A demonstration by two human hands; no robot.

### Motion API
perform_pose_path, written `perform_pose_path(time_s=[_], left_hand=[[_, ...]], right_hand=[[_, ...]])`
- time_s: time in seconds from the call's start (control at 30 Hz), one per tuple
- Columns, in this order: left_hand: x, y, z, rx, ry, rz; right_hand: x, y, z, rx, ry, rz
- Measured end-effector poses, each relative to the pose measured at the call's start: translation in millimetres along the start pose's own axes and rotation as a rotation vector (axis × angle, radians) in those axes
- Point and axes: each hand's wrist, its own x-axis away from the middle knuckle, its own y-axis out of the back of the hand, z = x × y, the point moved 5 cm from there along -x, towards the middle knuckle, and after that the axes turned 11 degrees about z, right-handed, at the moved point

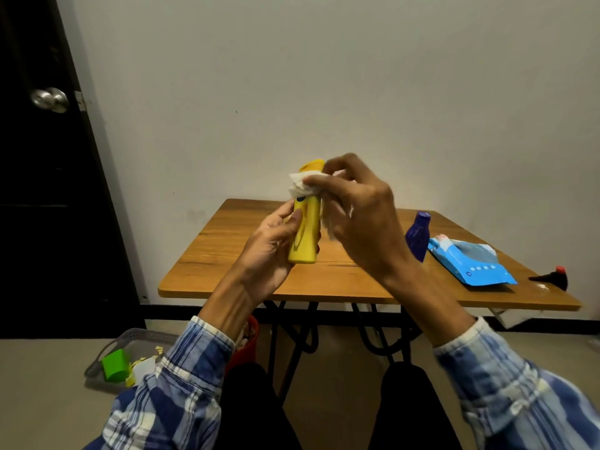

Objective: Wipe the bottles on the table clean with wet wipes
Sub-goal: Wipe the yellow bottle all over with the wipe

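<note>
Left of the table point(227, 254), one basket point(130, 334) holds one green cup point(114, 365). Above the table, left hand point(269, 251) grips one yellow bottle point(305, 235); right hand point(360, 216) pinches one wipe point(302, 183) against it.

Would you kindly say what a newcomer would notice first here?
The yellow bottle, held up at centre: the left hand grips its body while the right hand holds a white wet wipe against its top. On the table, at right, a dark blue bottle stands beside a blue wipes pack.

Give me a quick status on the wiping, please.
Left hand grips yellow bottle. Right hand pinches wet wipe near its cap. Blue bottle on table; nothing obstructs.
</note>
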Motion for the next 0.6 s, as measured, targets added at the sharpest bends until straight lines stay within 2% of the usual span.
perform_pose_path(time_s=[0.13, 0.2, 0.33, 0.4, 0.6], left_hand=[[2.0, 11.2, -1.2, 0.136, -0.020, -0.038], [2.6, 10.9, 0.4, 0.118, -0.007, -0.038], [0.8, -4.8, 4.2, 0.012, 0.042, 0.076], [1.2, -5.0, 1.9, 0.028, 0.023, 0.061], [2.8, 10.5, -3.2, 0.135, -0.013, -0.093]], right_hand=[[30.0, -23.7, 16.6, 0.012, 0.177, 0.208], [28.3, -19.8, 12.0, 0.014, 0.191, 0.238], [-5.6, 12.1, -9.7, 0.026, -0.011, -0.034], [-10.6, 11.8, -5.2, 0.039, -0.003, -0.048], [36.6, -24.2, 28.1, 0.047, 0.236, 0.296]])
